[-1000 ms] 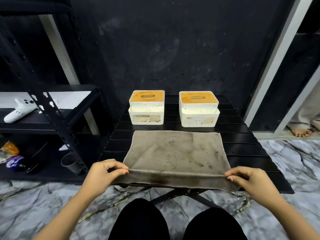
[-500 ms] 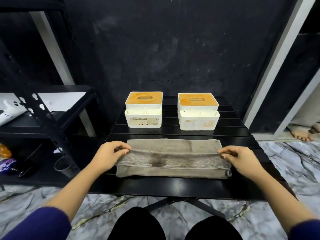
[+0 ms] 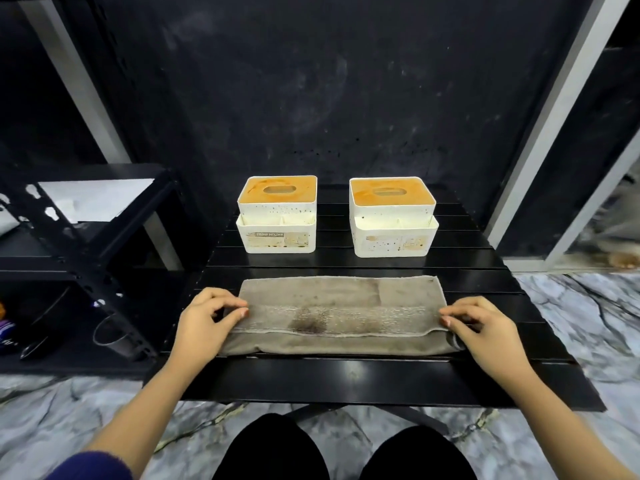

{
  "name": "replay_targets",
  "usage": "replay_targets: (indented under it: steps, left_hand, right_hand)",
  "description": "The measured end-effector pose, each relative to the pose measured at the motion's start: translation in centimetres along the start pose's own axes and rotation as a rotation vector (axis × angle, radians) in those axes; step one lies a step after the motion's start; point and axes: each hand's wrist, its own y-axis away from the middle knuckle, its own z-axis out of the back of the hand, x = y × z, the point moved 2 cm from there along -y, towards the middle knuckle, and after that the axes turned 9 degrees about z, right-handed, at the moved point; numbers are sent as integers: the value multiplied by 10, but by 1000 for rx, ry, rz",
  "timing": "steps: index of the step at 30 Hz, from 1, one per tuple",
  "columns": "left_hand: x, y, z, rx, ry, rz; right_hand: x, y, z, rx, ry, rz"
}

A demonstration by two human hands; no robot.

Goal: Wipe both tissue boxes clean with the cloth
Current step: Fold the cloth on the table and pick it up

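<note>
Two white tissue boxes with orange-stained lids stand side by side at the back of the black slatted table (image 3: 346, 382): the left tissue box (image 3: 278, 216) and the right tissue box (image 3: 393, 220), both speckled with dirt. A stained grey-brown cloth (image 3: 341, 313) lies folded in front of them. My left hand (image 3: 207, 323) pinches the folded edge at the cloth's left end. At the right end, my right hand (image 3: 481, 327) pinches the same edge.
A black metal shelf rack (image 3: 79, 251) stands left of the table, with a cup (image 3: 110, 336) and small items low down. A dark wall is behind, a grey frame (image 3: 540, 133) to the right. A person's bare foot (image 3: 623, 259) shows at far right. My knees sit below the table's front edge.
The cloth lay spread out flat; both hands lifted its near edge and carried it away from me, folding the cloth in half. The hands now rest lower on the fold.
</note>
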Motion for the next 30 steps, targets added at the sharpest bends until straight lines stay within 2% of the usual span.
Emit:
replay_targets:
  steps: [3,6,9,16,30]
  left_hand:
    - [4,18,9,38,17,-67]
    - [5,31,18,166,3,-39]
    - [6,35,22,289,-60,-39]
    - [7,37,24,181,12,-24]
    - [9,36,25,95,97,35]
  right_hand:
    - [2,15,6,93,-28,50]
    - [3,22,13,235,-29,72]
    - [4,24,16,307,-5,90]
    - [-1,27,12,192,34,97]
    - [4,28,9,58,30,47]
